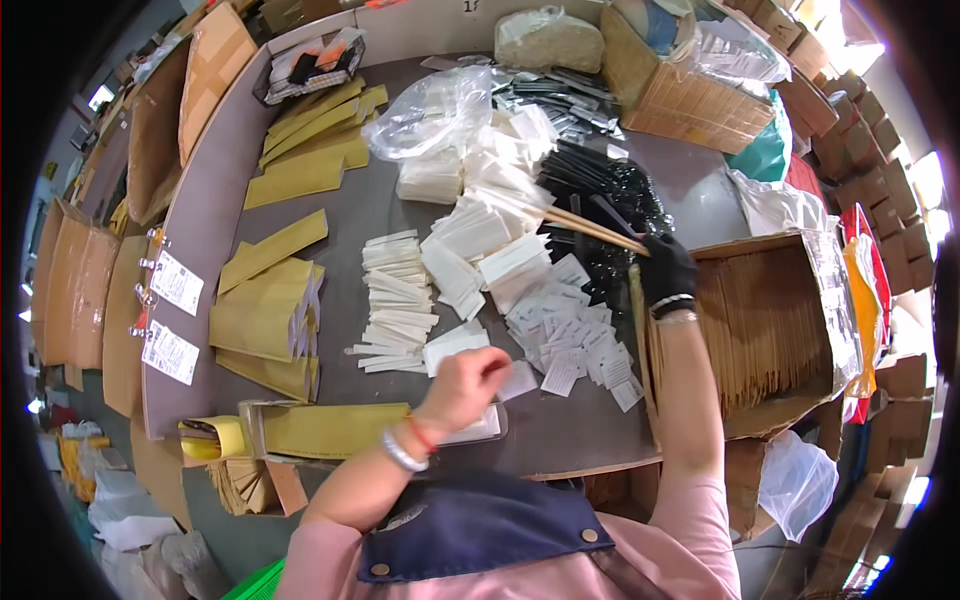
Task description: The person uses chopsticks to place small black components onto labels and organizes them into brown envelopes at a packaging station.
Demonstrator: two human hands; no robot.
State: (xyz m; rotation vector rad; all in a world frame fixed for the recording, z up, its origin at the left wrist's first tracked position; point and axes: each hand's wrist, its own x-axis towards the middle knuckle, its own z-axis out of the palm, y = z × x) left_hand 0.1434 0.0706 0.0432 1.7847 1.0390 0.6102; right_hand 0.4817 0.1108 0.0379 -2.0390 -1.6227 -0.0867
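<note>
My left hand, bare with a red band and a pale bracelet at the wrist, hovers over the near edge of the table. Its fingers are curled together; what they hold, if anything, is hidden. Beside it lie a white packet and small printed cards. My right hand, in a black glove, is closed around the near end of thin light-wood sticks. Their far ends reach the heap of white packets. Black wrapped pieces lie just beyond the sticks.
An open carton packed with brown envelopes stands at the right. Yellow padded envelopes cover the left side, and more lie in a tray at the front edge. A clear plastic bag rests on the packets. Another carton stands far right.
</note>
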